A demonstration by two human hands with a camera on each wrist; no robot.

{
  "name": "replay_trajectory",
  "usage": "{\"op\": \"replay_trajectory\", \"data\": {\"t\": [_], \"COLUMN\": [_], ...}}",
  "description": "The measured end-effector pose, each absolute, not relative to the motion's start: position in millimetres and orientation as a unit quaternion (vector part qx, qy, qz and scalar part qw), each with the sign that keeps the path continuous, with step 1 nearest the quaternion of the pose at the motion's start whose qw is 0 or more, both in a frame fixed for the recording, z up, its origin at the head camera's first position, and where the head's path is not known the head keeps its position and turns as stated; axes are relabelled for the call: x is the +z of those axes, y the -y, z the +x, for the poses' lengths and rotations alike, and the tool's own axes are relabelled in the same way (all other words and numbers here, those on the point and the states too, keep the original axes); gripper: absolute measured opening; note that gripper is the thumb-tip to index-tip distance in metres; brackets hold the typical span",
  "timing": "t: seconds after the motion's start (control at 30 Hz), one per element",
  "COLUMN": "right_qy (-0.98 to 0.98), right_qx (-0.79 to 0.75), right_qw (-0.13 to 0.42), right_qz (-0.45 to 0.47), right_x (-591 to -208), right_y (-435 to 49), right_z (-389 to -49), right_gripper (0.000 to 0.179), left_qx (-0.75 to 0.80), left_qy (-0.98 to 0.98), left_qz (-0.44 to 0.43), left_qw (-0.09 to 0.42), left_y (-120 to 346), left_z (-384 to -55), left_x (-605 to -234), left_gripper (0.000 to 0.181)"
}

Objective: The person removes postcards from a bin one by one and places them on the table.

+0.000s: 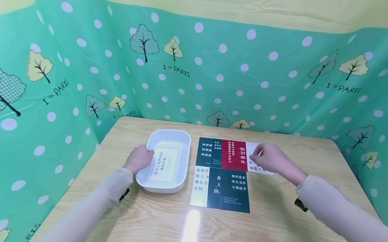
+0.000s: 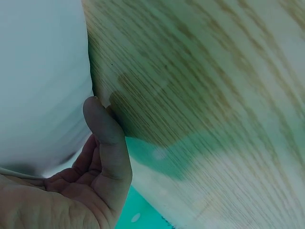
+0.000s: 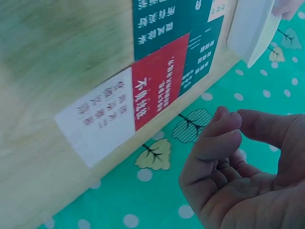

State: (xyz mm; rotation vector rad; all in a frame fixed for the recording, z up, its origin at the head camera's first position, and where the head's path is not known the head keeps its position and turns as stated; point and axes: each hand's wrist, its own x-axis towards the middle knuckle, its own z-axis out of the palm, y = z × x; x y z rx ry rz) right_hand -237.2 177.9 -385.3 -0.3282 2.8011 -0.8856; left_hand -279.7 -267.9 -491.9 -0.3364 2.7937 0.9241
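Observation:
My left hand point(image 1: 139, 158) grips the left side of a white plastic basin point(image 1: 186, 148); in the left wrist view its thumb point(image 2: 102, 121) lies against the white wall. A white card point(image 1: 162, 164) with dark lettering lies inside. Over the right end of the card rows, my right hand point(image 1: 271, 158) has curled fingers, thumb and fingertips together, with nothing visible between them. Beneath it is a white card point(image 3: 97, 117), partly covered in the head view. A red card point(image 1: 234, 155) adjoins it on the left.
Dark green cards point(image 1: 205, 150) continue the upper row leftward. Below them lie a white card point(image 1: 198, 194) and dark cards point(image 1: 235, 202), some overlapping. The wooden table point(image 1: 152, 225) backs onto a green dotted cloth point(image 1: 216, 87).

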Motion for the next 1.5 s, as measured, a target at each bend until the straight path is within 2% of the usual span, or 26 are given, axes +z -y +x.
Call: {"op": "replay_trajectory", "data": {"t": [0.57,0.7,0.87,0.97,1.07,1.23,1.5], "right_qy": [-0.950,-0.952,-0.952,-0.949,-0.943,-0.922,-0.876], "right_qx": [-0.274,-0.258,-0.255,-0.258,-0.268,-0.319,-0.416], "right_qw": [0.094,0.101,0.112,0.129,0.141,0.153,0.212], "right_qz": [-0.120,-0.128,-0.128,-0.128,-0.140,-0.156,-0.121], "right_x": [-352,-344,-339,-338,-337,-345,-373], "right_y": [-102,-81,-59,-46,-31,-5,29], "right_z": [-276,-281,-293,-300,-304,-307,-298], "right_gripper": [0.019,0.022,0.015,0.021,0.017,0.045,0.064], "left_qx": [0.315,0.315,0.302,0.299,0.304,0.312,0.331], "left_qy": [-0.938,-0.939,-0.942,-0.943,-0.942,-0.939,-0.932], "left_qz": [-0.112,-0.112,-0.114,-0.111,-0.112,-0.116,-0.116], "left_qw": [0.089,0.086,0.090,0.090,0.088,0.089,0.096], "left_y": [268,267,267,267,268,269,271], "left_z": [-278,-279,-280,-280,-281,-283,-281], "left_x": [-487,-488,-489,-489,-489,-487,-489], "left_gripper": [0.040,0.040,0.038,0.037,0.038,0.041,0.040]}}
